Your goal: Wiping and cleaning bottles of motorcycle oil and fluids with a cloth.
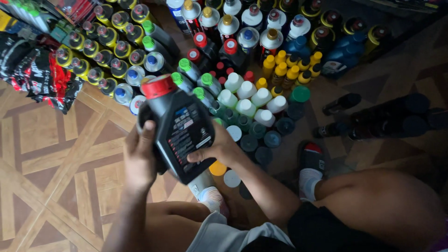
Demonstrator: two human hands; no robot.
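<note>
Black plastic oil bottle point(179, 128), red cap point(158, 86), gripped by both hands: left hand point(140, 161) clasps its left side, right hand point(219, 149) its lower right. Long axis tilted, cap away from body. Held above parquet floor point(51, 154), just beside massed spray cans point(116, 51).

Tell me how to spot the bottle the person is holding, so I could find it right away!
Look at the patterned wooden floor crowded with bottles and cans. Just in front of them, the left hand and right hand hold up one black bottle. It is the only one lifted off the floor, tilted, with a red cap and a label facing up.
</note>
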